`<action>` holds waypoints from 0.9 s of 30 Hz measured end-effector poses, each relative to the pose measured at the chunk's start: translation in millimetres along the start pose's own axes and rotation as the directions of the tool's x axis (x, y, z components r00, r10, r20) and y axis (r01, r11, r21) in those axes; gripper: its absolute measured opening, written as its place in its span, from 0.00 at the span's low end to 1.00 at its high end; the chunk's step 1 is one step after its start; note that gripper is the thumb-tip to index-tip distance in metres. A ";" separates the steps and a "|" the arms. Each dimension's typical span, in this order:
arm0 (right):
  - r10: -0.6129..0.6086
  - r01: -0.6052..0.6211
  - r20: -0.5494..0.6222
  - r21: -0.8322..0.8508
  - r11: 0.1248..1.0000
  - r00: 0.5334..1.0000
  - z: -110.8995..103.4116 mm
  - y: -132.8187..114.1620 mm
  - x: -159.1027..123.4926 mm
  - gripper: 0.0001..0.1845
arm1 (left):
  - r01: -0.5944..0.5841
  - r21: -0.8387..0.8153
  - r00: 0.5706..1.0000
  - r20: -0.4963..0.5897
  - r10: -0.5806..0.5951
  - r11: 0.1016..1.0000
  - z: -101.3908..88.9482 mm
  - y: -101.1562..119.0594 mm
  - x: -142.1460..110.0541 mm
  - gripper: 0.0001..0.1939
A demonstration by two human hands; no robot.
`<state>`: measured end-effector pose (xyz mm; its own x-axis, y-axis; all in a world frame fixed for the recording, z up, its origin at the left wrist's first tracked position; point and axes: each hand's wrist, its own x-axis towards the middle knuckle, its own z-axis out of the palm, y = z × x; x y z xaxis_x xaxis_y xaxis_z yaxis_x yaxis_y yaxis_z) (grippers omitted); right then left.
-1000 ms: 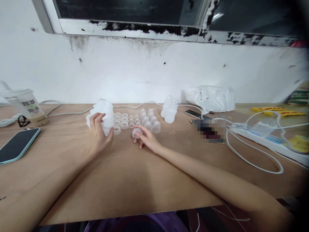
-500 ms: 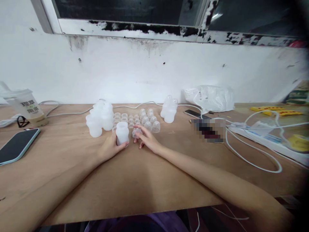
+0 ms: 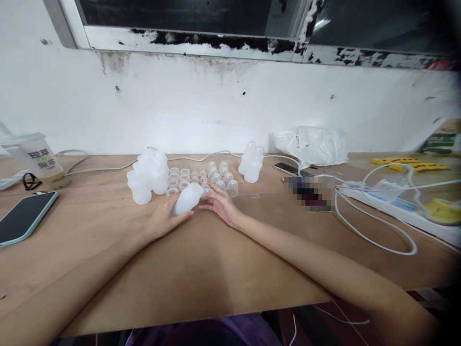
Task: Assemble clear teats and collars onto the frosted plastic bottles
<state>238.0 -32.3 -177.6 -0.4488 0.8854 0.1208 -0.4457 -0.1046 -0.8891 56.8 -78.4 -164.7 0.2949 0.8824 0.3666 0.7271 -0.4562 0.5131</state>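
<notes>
at centre, left grip (image 3: 164, 218) curled round bottle (image 3: 187, 200)

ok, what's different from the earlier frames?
The left hand took a white bottle from the bottle cluster, brought it right, then tipped its top toward the right hand. That hand looks more spread; the clear cap it held is hard to make out. The clear-topped bottles and drink cup stayed put.

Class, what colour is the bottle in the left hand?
The bottle is milky white; see the head view.
</notes>
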 end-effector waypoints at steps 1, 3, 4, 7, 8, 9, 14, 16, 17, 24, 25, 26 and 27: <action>0.002 -0.003 0.008 0.061 0.998 1.000 -1.2 -0.9 0.6 0.17 | -0.013 0.017 1.000 0.007 0.013 1.000 -1.3 1.2 -0.2 0.24; 0.021 -0.025 0.023 0.151 0.988 1.000 -3.5 -3.1 1.2 0.09 | -0.021 0.054 1.000 -0.007 0.022 0.998 -2.2 0.8 -0.4 0.23; 0.036 -0.040 0.025 0.190 0.981 0.999 -4.4 -4.1 1.2 0.06 | -0.020 0.073 0.999 -0.034 0.022 0.997 -1.8 -0.6 -0.3 0.23; 0.061 -0.065 0.024 0.277 0.959 0.998 -5.5 -6.2 0.5 0.06 | -0.007 0.113 0.994 -0.105 0.019 0.994 0.7 -6.5 0.3 0.23; 0.060 -0.065 0.025 0.288 0.955 0.998 -5.3 -6.5 0.2 0.06 | -0.007 0.118 0.993 -0.113 0.021 0.993 1.5 -8.1 0.6 0.23; 0.060 -0.066 0.028 0.294 0.954 0.998 -4.9 -6.7 -0.1 0.06 | -0.010 0.120 0.994 -0.111 0.023 0.993 2.1 -9.2 0.8 0.24; 0.043 -0.058 0.056 0.300 0.952 0.997 -3.6 -5.7 0.3 0.06 | -0.021 0.131 0.995 -0.093 0.033 0.991 2.4 -8.9 0.4 0.24; 0.028 -0.050 0.080 0.280 0.959 0.996 -3.2 -4.9 0.6 0.07 | -0.030 0.147 0.996 -0.081 0.042 0.989 2.4 -7.8 -0.6 0.24; 0.020 -0.046 0.098 0.261 0.964 0.995 -2.9 -4.5 0.6 0.09 | -0.035 0.156 0.996 -0.076 0.047 0.987 2.3 -7.0 -1.2 0.25; -0.019 0.027 0.293 -0.024 0.999 0.956 -6.5 -10.1 -2.9 0.19 | 0.005 0.172 0.996 0.091 -0.021 0.985 -9.8 5.0 -6.3 0.25; 0.006 0.022 0.320 -0.082 0.996 0.947 -8.5 -11.7 -3.3 0.20 | 0.017 0.156 0.992 0.119 -0.036 0.988 -12.8 6.4 -6.1 0.25; 0.031 0.015 0.338 -0.131 0.991 0.941 -10.4 -13.0 -3.5 0.20 | 0.035 0.129 0.989 0.138 -0.053 0.991 -15.5 7.2 -5.5 0.25; 0.048 0.010 0.346 -0.162 0.987 0.937 -12.0 -14.0 -3.7 0.21 | 0.059 0.094 0.986 0.152 -0.073 0.994 -17.7 7.5 -4.6 0.26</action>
<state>255.1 -28.6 -171.0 -0.7097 0.6682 0.2234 -0.3183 -0.0211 -0.9478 49.9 -87.9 -148.8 0.3317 0.9207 0.2056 0.7985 -0.3901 0.4585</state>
